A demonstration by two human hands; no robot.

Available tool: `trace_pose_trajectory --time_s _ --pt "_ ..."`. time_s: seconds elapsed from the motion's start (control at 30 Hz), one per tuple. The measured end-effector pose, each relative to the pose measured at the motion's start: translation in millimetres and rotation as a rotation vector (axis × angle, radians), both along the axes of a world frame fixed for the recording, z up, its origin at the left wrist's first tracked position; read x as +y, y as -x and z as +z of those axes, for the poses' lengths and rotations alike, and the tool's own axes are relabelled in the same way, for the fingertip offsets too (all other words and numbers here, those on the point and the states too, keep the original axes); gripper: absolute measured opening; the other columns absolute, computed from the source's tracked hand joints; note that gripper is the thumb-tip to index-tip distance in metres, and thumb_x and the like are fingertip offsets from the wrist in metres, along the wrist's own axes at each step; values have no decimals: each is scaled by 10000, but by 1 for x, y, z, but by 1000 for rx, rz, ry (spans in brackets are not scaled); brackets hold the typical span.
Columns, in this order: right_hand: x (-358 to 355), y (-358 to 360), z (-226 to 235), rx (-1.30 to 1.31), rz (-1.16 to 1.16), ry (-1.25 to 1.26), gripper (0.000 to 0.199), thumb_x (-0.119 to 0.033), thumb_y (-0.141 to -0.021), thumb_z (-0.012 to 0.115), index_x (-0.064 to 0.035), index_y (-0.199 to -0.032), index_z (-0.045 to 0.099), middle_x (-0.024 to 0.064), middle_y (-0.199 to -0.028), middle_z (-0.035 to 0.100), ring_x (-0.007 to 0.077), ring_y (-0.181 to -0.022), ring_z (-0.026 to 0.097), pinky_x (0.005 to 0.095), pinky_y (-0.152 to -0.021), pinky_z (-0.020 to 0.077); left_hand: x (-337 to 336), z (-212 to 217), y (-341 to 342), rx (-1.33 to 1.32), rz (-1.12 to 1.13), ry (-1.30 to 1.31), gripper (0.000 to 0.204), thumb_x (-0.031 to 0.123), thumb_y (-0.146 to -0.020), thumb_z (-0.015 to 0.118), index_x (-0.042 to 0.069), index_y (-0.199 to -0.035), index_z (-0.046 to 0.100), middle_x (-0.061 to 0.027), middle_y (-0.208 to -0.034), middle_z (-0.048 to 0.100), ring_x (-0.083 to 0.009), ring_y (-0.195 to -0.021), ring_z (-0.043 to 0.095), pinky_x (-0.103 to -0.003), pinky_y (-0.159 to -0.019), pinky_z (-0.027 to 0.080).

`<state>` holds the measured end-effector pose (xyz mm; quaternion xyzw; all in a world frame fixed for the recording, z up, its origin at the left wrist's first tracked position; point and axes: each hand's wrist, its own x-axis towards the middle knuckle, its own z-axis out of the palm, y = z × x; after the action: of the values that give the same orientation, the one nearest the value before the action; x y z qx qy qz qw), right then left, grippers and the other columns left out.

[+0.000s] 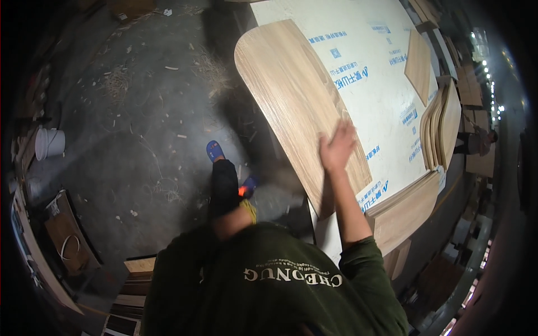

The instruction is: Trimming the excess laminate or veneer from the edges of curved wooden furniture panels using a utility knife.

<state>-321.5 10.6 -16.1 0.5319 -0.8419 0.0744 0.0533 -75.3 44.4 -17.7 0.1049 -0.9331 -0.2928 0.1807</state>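
Observation:
My right hand (339, 147) lies with fingers stretched out on a long wood-grain board (291, 95). The board has a rounded far end and overhangs the left edge of a white sheet-covered stack (358, 33) with blue print. My left forearm (231, 224) reaches forward from the dark green sleeve, left of the board. The left hand is too smeared by motion to make out, and what it holds, if anything, cannot be told. A yellow strip (250, 210) and a bright orange spot (242, 191) show beside that forearm.
Curved wood-grain panels (437, 129) stand stacked at the right, near a pointed offcut (417, 67). More boards (406, 210) lie at the stack's near right. A white bucket (49, 143) stands far left. Scraps litter the grey floor (151, 112). Another person (476, 141) is far right.

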Motion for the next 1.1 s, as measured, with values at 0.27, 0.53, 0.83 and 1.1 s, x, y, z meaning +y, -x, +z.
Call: trace_pose_trajectory --time_s 0.27,0.53,0.83,1.1 --pt "-91 -133 23 -54 673 -159 741 -264 -849 584 -19 -1468 259 157 -1546 230 359 -1430 198 542 -1141 197 7 -53 -165 404 963 -1570 236 196 -953 503 72 -1121 611 -48 -878 641 -175 -830 628 -323 -724 512" --pt "-65 -127 22 -113 611 -159 693 -53 -827 498 -27 -1475 253 152 -1538 252 362 -1418 235 517 -1139 225 59 -33 -182 444 917 -1789 250 200 -983 447 49 -1099 608 -71 -986 634 -182 -889 618 -331 -808 508" --pt "-25 -104 20 -116 608 -190 701 23 -802 449 -50 -1477 275 111 -1538 273 341 -1413 253 514 -1139 231 -72 55 -97 -11 822 -1588 347 208 -981 464 -8 -1241 544 -115 -1145 627 -194 -1056 594 -327 -936 469" --pt "-28 -115 23 -143 551 -143 687 22 -810 451 -137 -1467 332 49 -1529 306 323 -1413 261 622 -1111 195 -72 21 -88 674 541 -1720 277 159 -985 453 7 -1200 539 -85 -963 630 -162 -782 615 -284 -687 531"
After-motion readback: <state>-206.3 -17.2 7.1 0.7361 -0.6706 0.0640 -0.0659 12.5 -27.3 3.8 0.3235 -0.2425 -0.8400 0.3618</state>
